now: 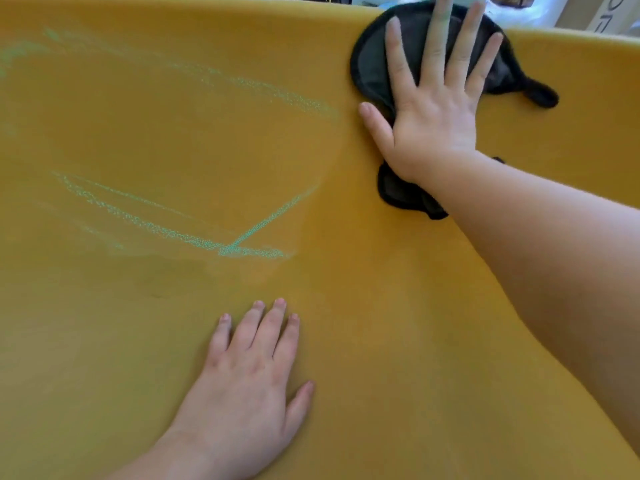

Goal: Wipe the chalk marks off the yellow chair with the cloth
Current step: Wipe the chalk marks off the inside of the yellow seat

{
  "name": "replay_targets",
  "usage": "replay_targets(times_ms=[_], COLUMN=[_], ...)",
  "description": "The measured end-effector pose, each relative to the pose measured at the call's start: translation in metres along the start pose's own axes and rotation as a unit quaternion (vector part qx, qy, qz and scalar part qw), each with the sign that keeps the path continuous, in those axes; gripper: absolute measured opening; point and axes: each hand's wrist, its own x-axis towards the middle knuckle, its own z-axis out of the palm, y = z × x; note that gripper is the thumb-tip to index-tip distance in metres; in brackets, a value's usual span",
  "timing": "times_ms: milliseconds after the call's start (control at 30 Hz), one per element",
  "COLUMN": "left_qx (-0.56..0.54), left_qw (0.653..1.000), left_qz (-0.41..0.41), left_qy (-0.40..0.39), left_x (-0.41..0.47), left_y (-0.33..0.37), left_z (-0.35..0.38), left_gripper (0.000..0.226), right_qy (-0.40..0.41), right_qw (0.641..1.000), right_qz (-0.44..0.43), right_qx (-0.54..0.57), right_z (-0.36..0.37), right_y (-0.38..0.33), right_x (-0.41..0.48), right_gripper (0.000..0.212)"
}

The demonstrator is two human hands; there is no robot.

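Note:
The yellow chair (346, 174) fills almost the whole view. Pale green chalk marks (221, 245) cross its middle left, and fainter streaks (277, 95) run above them. A black cloth (370, 67) lies against the chair near its upper right rim. My right hand (433, 109) presses flat on the cloth with fingers spread; part of the cloth shows below my wrist. My left hand (249, 372) rests flat on the bare chair surface at the bottom centre, holding nothing.
Beyond the chair's top rim at the upper right I see a white box (602, 15) and some pale clutter.

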Motion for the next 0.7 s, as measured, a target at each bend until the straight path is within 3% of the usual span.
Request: replay_targets(times_ms=[233,333,400,567,700], left_qx=[-0.001,-0.005,-0.006,-0.006,-0.010], left_qw=[1.000,1.000,1.000,1.000,1.000], left_qz=[-0.001,-0.005,-0.004,-0.001,-0.004], left_qy=[0.007,0.002,0.000,0.001,-0.007], left_x=[0.002,0.001,0.000,0.001,0.002], left_y=[0.001,0.001,0.001,-0.001,-0.001], left_z=[0.000,-0.001,-0.001,0.002,0.001], left_gripper=[0.075,0.075,0.075,0.074,0.074], right_qy=[-0.119,-0.168,-0.144,-0.104,-0.144], right_qw=[0.972,0.938,0.935,0.984,0.989], right_qz=[-0.183,-0.282,-0.318,-0.130,0.009], right_qx=[0.091,0.113,0.055,-0.065,-0.016], right_z=[0.029,0.029,0.031,0.014,0.023], right_y=[-0.068,-0.054,-0.020,0.054,0.010], right_x=[-0.135,-0.170,-0.143,-0.056,-0.102], right_gripper=[0.075,0.072,0.074,0.080,0.083])
